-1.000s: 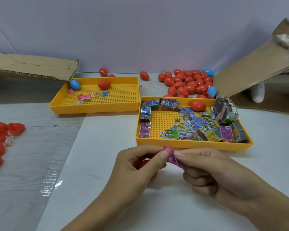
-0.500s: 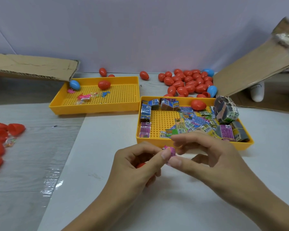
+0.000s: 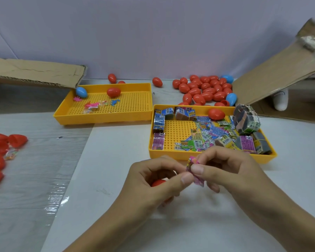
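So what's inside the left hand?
A red shell shows in the left hand, which pinches a pink paper with the right hand. Its fingers hide whether the shell is whole or half.

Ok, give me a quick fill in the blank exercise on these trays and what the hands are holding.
1. The left hand and the right hand pinch a folded leaflet that is mostly ____.
2. The egg in the far-left corner of the left tray is ____.
3. The right tray, strewn with printed leaflets, holds just ____ red egg.
Missing words: pink; blue; one.
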Available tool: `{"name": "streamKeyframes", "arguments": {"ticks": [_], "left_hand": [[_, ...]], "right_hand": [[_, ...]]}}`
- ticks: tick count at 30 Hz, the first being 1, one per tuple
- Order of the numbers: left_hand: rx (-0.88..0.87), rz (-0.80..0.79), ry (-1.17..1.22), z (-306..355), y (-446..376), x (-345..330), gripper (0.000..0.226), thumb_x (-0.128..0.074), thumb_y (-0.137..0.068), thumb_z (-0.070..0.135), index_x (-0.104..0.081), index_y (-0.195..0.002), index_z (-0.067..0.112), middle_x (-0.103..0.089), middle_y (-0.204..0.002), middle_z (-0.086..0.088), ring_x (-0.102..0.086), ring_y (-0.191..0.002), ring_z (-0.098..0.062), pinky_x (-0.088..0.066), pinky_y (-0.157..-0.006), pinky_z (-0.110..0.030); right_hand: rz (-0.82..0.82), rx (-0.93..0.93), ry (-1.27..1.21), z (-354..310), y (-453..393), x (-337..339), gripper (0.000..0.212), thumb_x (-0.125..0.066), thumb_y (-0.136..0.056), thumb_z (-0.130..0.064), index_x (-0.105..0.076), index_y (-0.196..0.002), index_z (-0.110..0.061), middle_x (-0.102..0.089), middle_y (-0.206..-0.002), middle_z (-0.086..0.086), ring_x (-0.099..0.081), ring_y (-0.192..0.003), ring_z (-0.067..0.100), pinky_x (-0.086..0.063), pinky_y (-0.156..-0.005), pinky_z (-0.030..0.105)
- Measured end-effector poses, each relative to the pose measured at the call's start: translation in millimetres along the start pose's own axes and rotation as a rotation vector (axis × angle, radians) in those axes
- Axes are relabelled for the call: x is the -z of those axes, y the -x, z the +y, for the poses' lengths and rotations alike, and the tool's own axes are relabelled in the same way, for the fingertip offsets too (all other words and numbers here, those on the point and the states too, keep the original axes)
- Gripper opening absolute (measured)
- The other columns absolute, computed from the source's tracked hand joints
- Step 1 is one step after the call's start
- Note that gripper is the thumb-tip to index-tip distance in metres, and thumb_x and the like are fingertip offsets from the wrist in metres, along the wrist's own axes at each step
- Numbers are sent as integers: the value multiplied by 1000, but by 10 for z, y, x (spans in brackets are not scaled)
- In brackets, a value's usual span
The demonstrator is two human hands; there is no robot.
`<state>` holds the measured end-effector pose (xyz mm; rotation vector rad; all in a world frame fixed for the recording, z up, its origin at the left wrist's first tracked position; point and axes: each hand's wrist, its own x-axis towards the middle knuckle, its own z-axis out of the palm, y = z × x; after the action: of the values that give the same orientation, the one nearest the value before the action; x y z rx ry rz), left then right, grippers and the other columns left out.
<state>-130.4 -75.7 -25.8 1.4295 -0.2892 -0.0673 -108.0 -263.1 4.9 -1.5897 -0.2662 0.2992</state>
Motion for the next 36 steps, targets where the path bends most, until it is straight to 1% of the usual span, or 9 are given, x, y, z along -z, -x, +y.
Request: {"name": "streamKeyframes", "arguments": {"ticks": [4, 7, 11, 15, 18, 20, 25, 29, 36], "left_hand": [[-45, -26, -43, -27, -2, -18, 11, -79, -77, 21, -75, -80, 12, -66, -81, -9, -55, -58, -12, -43, -51, -20], [-17, 12, -16, -43, -2, -9, 12, -77, -77, 25, -73, -77, 13, -62, -75, -16, -51, -53, -16, -40, -48, -25], [36, 91, -35, -38, 2, -13, 12, -75, -72, 31, -70, -75, 20, -58, -59, -3, -49, -50, -16, -40, -46, -24], [-5, 134, -170, -22, 31, -59, 18, -71, -71, 36, -68, -77, 19, -60, -62, 0, -53, -54, -10, -40, -49, -18], [-40, 164, -253, -12, 42, -81, 11, -73, -77, 31, -67, -76, 22, -61, -65, 1, -55, -56, -9, -41, -51, -17], [-55, 185, -291, -12, 38, -88, 8, -71, -80, 22, -65, -76, 23, -61, -65, 5, -55, -58, -8, -43, -52, -17], [-65, 177, -238, 1, 53, -81, 11, -67, -81, 32, -63, -78, 23, -64, -70, 1, -54, -58, -10, -42, -52, -22], [-41, 161, -189, -19, 58, -80, 14, -63, -81, 36, -64, -82, 22, -63, -71, -9, -52, -55, -11, -40, -51, -19], [-52, 157, -226, -21, 69, -87, 11, -64, -82, 35, -62, -82, 24, -61, -68, -1, -53, -56, -8, -41, -51, -17]], "right_hand": [[-28, -55, -99, 10, -5, -19, 10, -77, -68, -23, -70, -68, -16, -62, -60, 1, -48, -49, 5, -35, -45, 18], [-54, -59, -87, 7, -2, -15, 19, -81, -64, -29, -68, -67, -16, -64, -65, 4, -49, -55, 7, -33, -46, 19], [-119, -82, -162, 3, 9, -9, 22, -76, -61, -31, -62, -64, -15, -62, -75, 0, -49, -58, 11, -34, -48, 20], [-72, -1, 85, 9, 18, -53, 30, -74, -70, -43, -61, -57, -20, -56, -89, 5, -47, -62, 8, -37, -56, 15], [10, 67, 217, 46, 25, -60, 31, -73, -73, -47, -68, -64, -17, -56, -93, -5, -53, -82, 25, -42, -63, 39], [45, 97, 245, 73, 31, -65, 33, -72, -71, -51, -70, -70, -17, -54, -94, -10, -52, -85, 24, -45, -69, 47], [114, 241, 262, 92, 26, -72, 37, -75, -65, -62, -68, -83, -30, -54, -98, -11, -51, -74, 14, -46, -59, 44], [108, 327, 283, 103, 39, -95, 24, -77, -69, -49, -76, -89, -34, -60, -100, -6, -54, -70, 18, -42, -50, 37], [82, 256, 233, 110, 29, -113, 27, -79, -68, -46, -74, -89, -28, -65, -90, -4, -59, -74, 16, -47, -56, 46]]}}
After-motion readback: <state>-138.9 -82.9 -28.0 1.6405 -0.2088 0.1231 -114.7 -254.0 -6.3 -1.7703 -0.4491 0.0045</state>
